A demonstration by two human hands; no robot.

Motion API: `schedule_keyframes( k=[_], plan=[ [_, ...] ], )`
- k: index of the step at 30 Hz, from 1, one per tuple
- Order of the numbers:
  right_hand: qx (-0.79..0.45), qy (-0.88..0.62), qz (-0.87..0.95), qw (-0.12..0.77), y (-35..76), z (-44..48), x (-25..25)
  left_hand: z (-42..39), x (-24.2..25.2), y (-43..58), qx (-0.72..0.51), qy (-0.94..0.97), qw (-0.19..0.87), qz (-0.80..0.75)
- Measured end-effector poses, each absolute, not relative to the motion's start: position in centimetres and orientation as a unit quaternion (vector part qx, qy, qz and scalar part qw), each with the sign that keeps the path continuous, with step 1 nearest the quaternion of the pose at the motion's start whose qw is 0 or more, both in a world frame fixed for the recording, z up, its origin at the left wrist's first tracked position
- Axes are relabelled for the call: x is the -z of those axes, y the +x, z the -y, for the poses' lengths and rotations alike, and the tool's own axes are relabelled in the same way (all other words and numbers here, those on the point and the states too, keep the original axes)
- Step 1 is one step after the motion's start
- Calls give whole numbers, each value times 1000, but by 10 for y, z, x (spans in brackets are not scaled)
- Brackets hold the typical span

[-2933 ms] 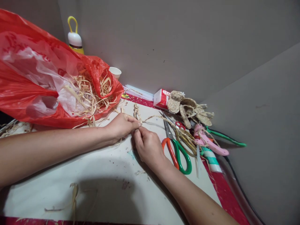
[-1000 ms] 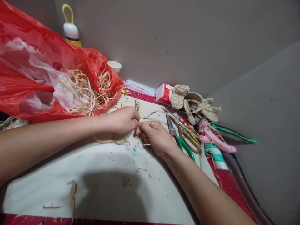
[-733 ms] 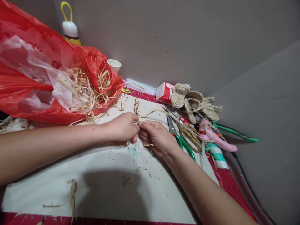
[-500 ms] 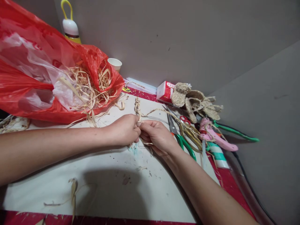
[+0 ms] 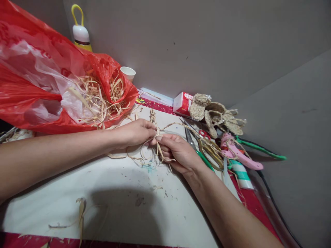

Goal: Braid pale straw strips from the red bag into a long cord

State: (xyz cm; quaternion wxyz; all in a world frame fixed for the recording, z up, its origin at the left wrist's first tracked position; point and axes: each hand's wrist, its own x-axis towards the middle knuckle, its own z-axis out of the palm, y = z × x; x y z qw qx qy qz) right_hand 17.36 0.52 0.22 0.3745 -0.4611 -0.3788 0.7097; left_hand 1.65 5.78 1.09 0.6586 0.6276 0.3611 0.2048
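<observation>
My left hand point(image 5: 133, 132) and my right hand point(image 5: 176, 150) meet over the white work surface point(image 5: 116, 199), fingertips pinched together on a thin braided straw cord point(image 5: 153, 119). The braid runs away from my hands toward the wall, and a second twisted strand point(image 5: 176, 124) leads off to the right. Loose pale straw ends point(image 5: 146, 156) hang from my fingers and curl onto the surface below them. Both hands are closed on the straw.
A red plastic bag point(image 5: 31, 89) full of straw strips lies at the left, with a yellow-white bottle point(image 5: 80, 32) and paper cup point(image 5: 128, 73) behind. At the right lie green-handled scissors point(image 5: 204, 156), a pink tool point(image 5: 238, 151), woven straw pieces point(image 5: 214, 115) and a red-white box point(image 5: 182, 102).
My hands have kept pinching the braid at the same spot. The loose straw ends now hang out below my fingers, and my left hand has lifted slightly off the surface.
</observation>
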Motion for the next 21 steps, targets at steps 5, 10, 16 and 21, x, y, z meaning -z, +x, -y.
schedule_keyframes(
  k=[5,10,16,21],
  plan=[
    [-712,-457,400,354,180,-6,-1,-51,-10,17,-141,588,713,-354],
    [-697,-485,417,324,183,-8,0,-55,-10,14,-151,668,636,-355],
    [-666,-518,447,297,184,-10,-1,-58,-15,11,-132,738,554,-363],
    [-654,-526,468,277,186,-9,-2,-59,-14,12,-139,723,568,-368]
  ],
)
